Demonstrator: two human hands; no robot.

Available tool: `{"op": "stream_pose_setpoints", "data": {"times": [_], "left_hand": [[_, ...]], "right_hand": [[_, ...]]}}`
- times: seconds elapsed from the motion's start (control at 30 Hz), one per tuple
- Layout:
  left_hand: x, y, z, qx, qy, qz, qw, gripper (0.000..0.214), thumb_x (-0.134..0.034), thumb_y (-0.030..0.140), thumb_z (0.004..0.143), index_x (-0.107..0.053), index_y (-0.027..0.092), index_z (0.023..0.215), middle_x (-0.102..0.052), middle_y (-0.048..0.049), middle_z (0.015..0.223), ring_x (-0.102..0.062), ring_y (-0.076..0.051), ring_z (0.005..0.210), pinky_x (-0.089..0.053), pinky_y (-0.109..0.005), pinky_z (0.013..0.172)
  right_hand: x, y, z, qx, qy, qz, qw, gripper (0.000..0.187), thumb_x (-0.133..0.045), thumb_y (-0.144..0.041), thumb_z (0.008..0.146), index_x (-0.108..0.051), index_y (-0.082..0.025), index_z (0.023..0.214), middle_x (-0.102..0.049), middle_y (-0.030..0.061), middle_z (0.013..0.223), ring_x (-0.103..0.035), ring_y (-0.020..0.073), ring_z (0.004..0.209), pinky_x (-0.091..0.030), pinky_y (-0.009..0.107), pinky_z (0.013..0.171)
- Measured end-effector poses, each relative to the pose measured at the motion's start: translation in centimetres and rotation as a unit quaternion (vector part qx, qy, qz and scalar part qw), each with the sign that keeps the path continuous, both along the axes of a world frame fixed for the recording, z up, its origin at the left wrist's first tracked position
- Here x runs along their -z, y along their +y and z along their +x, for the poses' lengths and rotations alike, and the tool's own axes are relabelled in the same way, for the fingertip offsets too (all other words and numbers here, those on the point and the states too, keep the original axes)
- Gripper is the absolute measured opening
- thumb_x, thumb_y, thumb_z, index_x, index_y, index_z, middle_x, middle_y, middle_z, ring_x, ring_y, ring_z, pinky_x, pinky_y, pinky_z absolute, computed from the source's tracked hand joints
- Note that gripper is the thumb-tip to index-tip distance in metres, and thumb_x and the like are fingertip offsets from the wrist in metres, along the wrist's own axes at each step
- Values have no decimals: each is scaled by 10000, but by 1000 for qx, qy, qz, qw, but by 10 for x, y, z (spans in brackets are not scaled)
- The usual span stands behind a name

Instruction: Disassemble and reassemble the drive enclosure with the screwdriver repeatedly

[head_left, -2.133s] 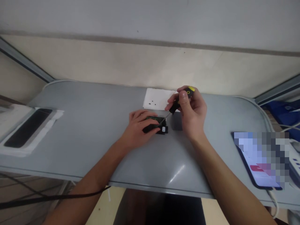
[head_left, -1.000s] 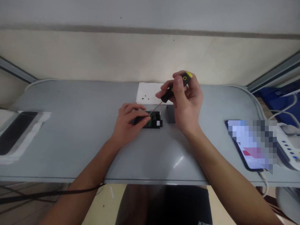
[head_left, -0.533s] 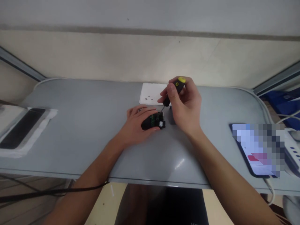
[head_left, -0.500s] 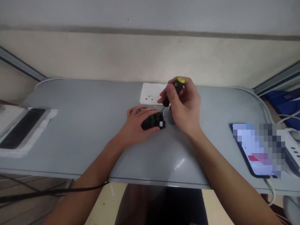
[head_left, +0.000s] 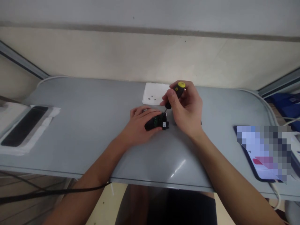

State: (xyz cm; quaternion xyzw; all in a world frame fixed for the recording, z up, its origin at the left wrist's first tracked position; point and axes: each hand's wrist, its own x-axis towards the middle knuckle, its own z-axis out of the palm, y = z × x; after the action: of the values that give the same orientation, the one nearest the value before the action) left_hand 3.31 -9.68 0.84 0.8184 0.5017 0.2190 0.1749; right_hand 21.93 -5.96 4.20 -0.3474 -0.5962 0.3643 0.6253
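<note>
My left hand [head_left: 142,125] is closed over an opened computer mouse [head_left: 165,125], black with a bit of green circuit board showing, and holds it down on the grey table. Its fingers lie across the far side and the thumb along the near side. A black screwdriver [head_left: 179,90] with a yellow end cap is gripped in my right hand [head_left: 188,107]. The tool leans, handle up and to the right, and its shaft reaches down to the mouse; the exact tip is hard to make out. Several tiny dark bits, perhaps screws, lie on a white paper [head_left: 150,90] behind.
At the left, a dark phone-like slab [head_left: 24,126] rests on white paper. A lit phone [head_left: 264,170] with a white cable [head_left: 276,195] lies at the right, beside a white power strip [head_left: 295,147]. A black cable [head_left: 58,190] crosses below the table's front edge.
The view has shifted slightly, so the scene sits a little further right. Both hands keep their hold, and the screwdriver stays at the mouse with almost the same tilt.
</note>
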Motion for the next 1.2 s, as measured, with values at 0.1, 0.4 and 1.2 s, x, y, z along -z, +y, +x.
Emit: {"op": "stream_pose_setpoints", "data": {"times": [0.1,0.4,1.2], "left_hand": [[1,0,0,0,-1,-2,1000,523,-818,414,923,-668,335,1418,-712,-33,1453,-493,-353,1459,-328,-580,1209],[-2,0,1,-4,1,-11,1000,502,-822,412,924,-682,336,1401,-704,-33,1462,-488,-360,1456,-335,-583,1200],[4,1,-1,-6,-5,10,1000,504,-834,394,913,-685,323,1389,-714,-24,1455,-493,-358,1449,-341,-568,1189]], "right_hand": [[1,0,0,-7,0,-1,1000,206,-696,-462,1000,-598,-293,1065,-678,-33,889,-736,115,711,-629,297,678],[1,0,0,1,-7,0,1000,207,-707,-443,992,-596,-284,1064,-678,-39,858,-737,112,714,-626,285,678],[-5,-4,1,-62,-12,-31,998,229,-743,-435,962,-614,-269,1054,-700,-24,905,-736,116,775,-642,298,738]]}}
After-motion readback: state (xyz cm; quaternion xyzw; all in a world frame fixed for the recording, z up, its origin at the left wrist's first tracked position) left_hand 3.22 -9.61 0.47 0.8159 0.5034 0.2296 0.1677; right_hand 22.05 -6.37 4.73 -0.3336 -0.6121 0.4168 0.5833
